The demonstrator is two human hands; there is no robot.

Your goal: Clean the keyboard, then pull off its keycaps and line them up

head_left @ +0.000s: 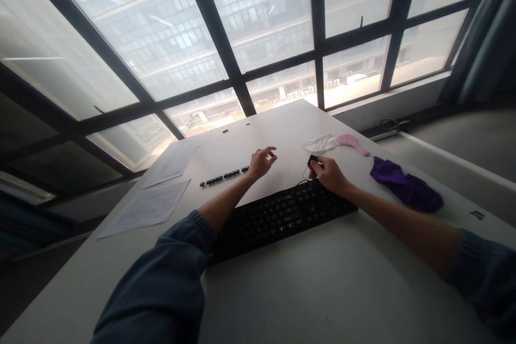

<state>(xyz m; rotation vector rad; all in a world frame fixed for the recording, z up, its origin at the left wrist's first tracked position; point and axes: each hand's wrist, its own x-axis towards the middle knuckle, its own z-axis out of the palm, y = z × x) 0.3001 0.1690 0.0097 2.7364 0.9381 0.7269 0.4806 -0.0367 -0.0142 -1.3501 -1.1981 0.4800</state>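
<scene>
A black keyboard (pixel 282 212) lies on the white table (pixel 306 285) in front of me. My right hand (pixel 328 173) is just above the keyboard's far right part, its fingers pinched on a small black piece (pixel 312 159); a thin wire loop shows beneath the piece. Over the table beyond the keyboard, my left hand (pixel 261 163) holds nothing, its thumb and fingers apart. A row of small black keycaps (pixel 220 178) stretches to the left of that hand. Part of the keyboard is hidden under my forearms.
Printed papers (pixel 149 207) lie at the left. Toward the right are a white cloth or bag (pixel 321 143), a pink hairbrush (pixel 351 142) and a purple cloth (pixel 406 184). Large windows (pixel 266 21) rise beyond the table's far edge.
</scene>
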